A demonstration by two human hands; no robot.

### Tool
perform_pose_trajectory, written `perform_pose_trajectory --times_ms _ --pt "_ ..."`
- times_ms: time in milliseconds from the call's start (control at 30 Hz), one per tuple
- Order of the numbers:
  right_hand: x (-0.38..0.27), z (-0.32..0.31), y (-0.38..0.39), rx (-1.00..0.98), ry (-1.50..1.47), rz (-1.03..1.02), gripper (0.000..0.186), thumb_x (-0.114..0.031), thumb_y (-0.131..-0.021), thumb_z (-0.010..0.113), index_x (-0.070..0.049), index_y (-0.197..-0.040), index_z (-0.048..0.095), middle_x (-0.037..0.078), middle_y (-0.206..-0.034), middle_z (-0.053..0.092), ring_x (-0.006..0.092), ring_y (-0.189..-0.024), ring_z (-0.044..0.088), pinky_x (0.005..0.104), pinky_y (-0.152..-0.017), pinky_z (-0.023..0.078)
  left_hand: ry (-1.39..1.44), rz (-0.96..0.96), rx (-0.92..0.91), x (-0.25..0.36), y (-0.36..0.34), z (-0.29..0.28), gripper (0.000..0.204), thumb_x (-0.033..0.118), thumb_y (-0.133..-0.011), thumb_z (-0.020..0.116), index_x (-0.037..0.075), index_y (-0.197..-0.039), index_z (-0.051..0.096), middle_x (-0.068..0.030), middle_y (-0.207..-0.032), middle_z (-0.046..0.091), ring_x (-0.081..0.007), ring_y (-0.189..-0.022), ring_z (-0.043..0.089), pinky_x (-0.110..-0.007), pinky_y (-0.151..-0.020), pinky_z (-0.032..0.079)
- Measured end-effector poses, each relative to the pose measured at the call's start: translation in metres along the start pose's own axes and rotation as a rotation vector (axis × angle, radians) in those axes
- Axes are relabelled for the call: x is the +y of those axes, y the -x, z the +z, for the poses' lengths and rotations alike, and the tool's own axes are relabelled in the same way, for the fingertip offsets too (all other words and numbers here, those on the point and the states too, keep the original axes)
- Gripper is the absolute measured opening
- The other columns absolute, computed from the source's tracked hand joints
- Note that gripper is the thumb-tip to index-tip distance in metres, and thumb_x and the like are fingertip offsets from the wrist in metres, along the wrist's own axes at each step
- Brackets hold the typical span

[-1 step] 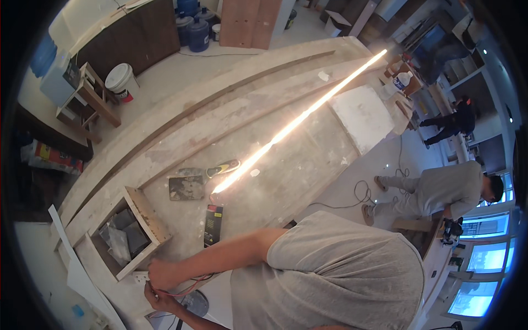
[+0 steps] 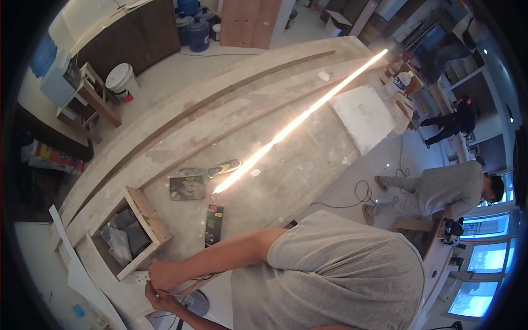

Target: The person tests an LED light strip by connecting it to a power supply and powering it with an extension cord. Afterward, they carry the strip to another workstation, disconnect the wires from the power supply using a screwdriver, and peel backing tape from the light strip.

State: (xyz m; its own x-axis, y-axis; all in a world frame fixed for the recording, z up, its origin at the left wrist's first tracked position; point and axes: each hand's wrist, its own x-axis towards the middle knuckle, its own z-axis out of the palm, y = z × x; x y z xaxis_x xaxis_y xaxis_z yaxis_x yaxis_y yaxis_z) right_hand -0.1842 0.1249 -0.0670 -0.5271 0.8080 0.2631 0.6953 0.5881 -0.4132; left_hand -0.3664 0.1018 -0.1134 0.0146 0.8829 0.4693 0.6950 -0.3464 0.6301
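My right hand (image 2: 162, 273), at the lower left, has its fingers curled beside a white socket-like piece (image 2: 140, 278); what they hold is hidden. Just below it my left hand (image 2: 157, 297) grips thin red and dark wires (image 2: 186, 291). A black box (image 2: 214, 225) with a red end lies near my forearm. From above it a long glowing light strip (image 2: 300, 121) runs diagonally to the upper right. A dirty square plate (image 2: 186, 188) and a yellow-handled tool (image 2: 223, 168) lie beside the strip. An open wooden compartment (image 2: 158, 231) holds grey pieces.
The long plastered bench (image 2: 291, 181) carries a white board (image 2: 360, 115). A person in grey (image 2: 451, 190) bends at a right-hand worktable; another in dark clothes (image 2: 456, 118) works farther back. Cables (image 2: 360, 190) lie on the floor. A bucket (image 2: 120, 82) and water jugs (image 2: 198, 36) stand left.
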Motion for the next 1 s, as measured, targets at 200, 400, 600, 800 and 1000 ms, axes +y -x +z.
perform_pose_trajectory --times_ms 200,400,600,800,1000 --pt "-0.005 -0.002 -0.001 -0.037 -0.092 0.052 0.016 -0.026 -0.072 0.068 -0.011 -0.07 0.073 0.009 -0.077 0.072 0.0284 -0.08 0.07 0.0443 -0.068 0.051 -0.184 0.041 0.103 -0.001 0.0 -0.005 0.02 0.007 -0.091 0.068 -0.002 -0.108 0.071 -0.0166 -0.103 0.071 -0.0321 -0.093 0.069 -0.04 -0.084 0.054" --pt "-0.003 -0.002 0.0 -0.117 0.067 -0.005 0.012 -0.021 -0.074 0.071 -0.011 -0.079 0.073 0.008 -0.08 0.071 0.0288 -0.085 0.071 0.0439 -0.074 0.054 -0.115 -0.045 0.083 0.002 -0.001 0.002 0.013 0.003 -0.085 0.067 -0.001 -0.096 0.071 -0.0174 -0.093 0.07 -0.035 -0.086 0.067 -0.044 -0.08 0.054" --pt "-0.007 -0.01 -0.001 -0.081 0.06 -0.059 0.011 -0.018 -0.072 0.071 -0.008 -0.076 0.075 0.015 -0.08 0.074 0.0316 -0.079 0.074 0.0479 -0.07 0.056 -0.103 0.114 0.178 0.002 -0.002 0.002 0.013 -0.001 -0.083 0.067 0.0 -0.096 0.071 -0.0154 -0.09 0.071 -0.032 -0.082 0.068 -0.041 -0.074 0.054" --pt "-0.004 0.011 -0.006 -0.077 0.13 -0.04 0.012 -0.018 -0.076 0.069 -0.009 -0.079 0.076 0.014 -0.083 0.075 0.0308 -0.079 0.074 0.0476 -0.07 0.056 -0.023 0.088 0.149 0.012 -0.006 0.001 0.015 -0.005 -0.081 0.064 -0.001 -0.095 0.07 -0.017 -0.09 0.072 -0.0354 -0.085 0.066 -0.044 -0.079 0.053" --pt "-0.012 0.003 -0.003 -0.034 0.172 -0.021 0.02 -0.022 -0.085 0.062 -0.008 -0.079 0.076 0.014 -0.082 0.075 0.031 -0.08 0.073 0.0477 -0.07 0.055 -0.036 0.165 0.198 0.013 -0.012 0.006 0.014 -0.003 -0.082 0.066 0.001 -0.095 0.071 -0.0155 -0.09 0.072 -0.0326 -0.083 0.067 -0.042 -0.078 0.053"
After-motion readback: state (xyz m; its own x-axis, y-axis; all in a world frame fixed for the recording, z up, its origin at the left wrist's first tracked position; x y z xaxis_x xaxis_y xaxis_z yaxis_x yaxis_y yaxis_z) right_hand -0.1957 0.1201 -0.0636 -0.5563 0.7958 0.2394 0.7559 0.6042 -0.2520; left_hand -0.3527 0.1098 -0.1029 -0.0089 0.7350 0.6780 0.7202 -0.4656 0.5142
